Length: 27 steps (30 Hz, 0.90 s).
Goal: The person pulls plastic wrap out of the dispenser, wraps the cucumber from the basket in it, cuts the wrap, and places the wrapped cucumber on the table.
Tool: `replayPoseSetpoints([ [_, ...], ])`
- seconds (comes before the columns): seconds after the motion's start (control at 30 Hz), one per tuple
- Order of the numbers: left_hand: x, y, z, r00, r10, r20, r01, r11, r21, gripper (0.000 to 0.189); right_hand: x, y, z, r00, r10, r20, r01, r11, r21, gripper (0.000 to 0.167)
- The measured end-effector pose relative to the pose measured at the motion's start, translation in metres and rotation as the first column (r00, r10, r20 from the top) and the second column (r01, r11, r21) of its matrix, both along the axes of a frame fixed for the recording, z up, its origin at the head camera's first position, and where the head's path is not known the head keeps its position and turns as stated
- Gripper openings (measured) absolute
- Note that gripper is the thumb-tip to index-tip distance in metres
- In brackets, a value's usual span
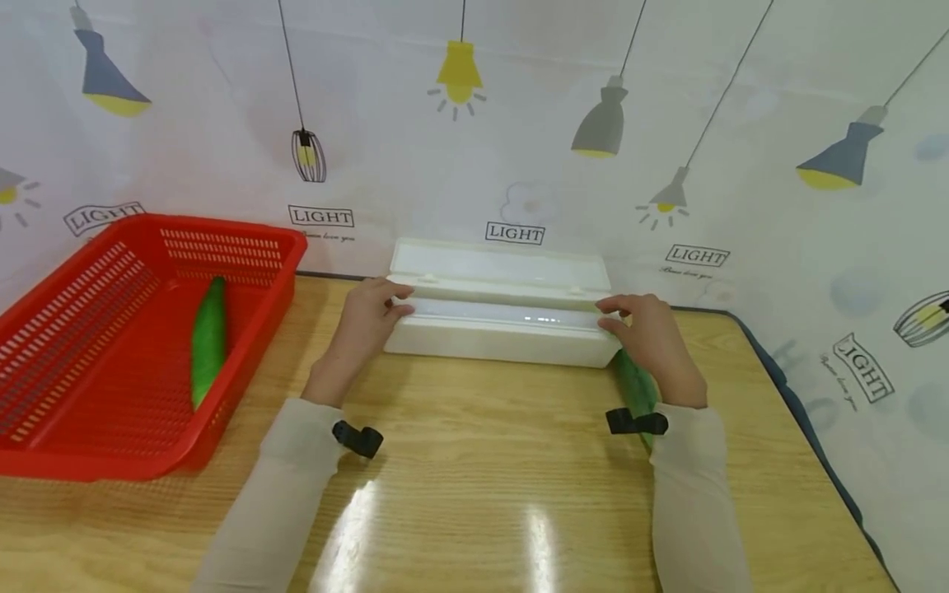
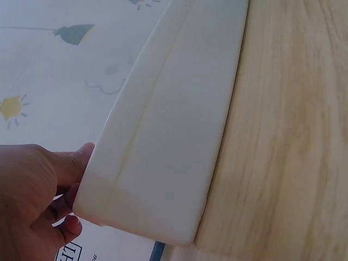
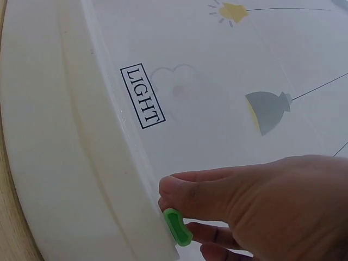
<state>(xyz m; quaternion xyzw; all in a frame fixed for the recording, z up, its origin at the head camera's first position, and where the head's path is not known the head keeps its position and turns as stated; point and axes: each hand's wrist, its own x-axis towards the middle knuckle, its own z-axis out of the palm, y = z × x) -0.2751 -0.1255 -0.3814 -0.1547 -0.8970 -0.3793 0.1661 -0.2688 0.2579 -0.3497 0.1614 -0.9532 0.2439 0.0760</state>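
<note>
A long white box (image 1: 500, 342), which looks like a cling film dispenser, lies on the table with its lid (image 1: 500, 262) raised at the back. A glossy strip runs along its open top. My left hand (image 1: 363, 317) holds the left end between thumb and fingers; in the left wrist view, the fingertips reach behind that corner. My right hand (image 1: 648, 333) holds the right end the same way. Beside its thumb, the right wrist view shows a small green slider (image 3: 178, 227) on the rim. A cucumber (image 1: 636, 383) lies partly hidden under my right wrist.
On the left stands a red slotted plastic basket (image 1: 96, 329) with another long green cucumber (image 1: 210, 342) in it. A wall covering printed with lamps (image 1: 460, 148) rises right behind the box. The wooden table (image 1: 474, 461) has a dark edge at the right.
</note>
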Motion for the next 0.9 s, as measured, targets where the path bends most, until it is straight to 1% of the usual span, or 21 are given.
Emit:
replayPoseSetpoints([
  [0.27,-0.006,0.003,-0.003,0.995,0.001,-0.095,-0.007,0.999,-0.053,0.009,-0.001,-0.004,-0.001,0.999,-0.012,-0.041,0.013,0.999,0.045,0.019],
  [0.4,-0.007,0.005,-0.005,0.992,0.005,-0.128,-0.012,0.998,-0.053,0.006,-0.001,-0.006,-0.003,0.998,-0.019,-0.063,0.022,0.999,0.048,0.014],
  [0.47,-0.007,0.005,-0.004,0.990,0.007,-0.140,-0.014,0.999,-0.049,0.005,-0.003,-0.006,-0.004,0.995,-0.029,-0.094,0.033,0.999,0.038,0.013],
  [0.57,-0.008,0.006,-0.004,0.989,0.009,-0.148,-0.014,0.999,-0.032,0.004,-0.005,-0.005,-0.006,0.988,-0.057,-0.143,0.058,0.998,0.005,0.012],
  [0.73,-0.007,0.008,-0.003,0.990,0.014,-0.141,-0.015,1.000,-0.004,0.008,-0.007,-0.008,-0.008,0.972,-0.077,-0.220,0.075,0.997,-0.018,0.011],
  [0.9,-0.004,0.011,-0.003,0.995,0.014,-0.102,-0.019,0.999,-0.049,0.023,-0.011,-0.014,-0.012,0.958,-0.106,-0.268,0.094,0.994,-0.055,0.013],
])
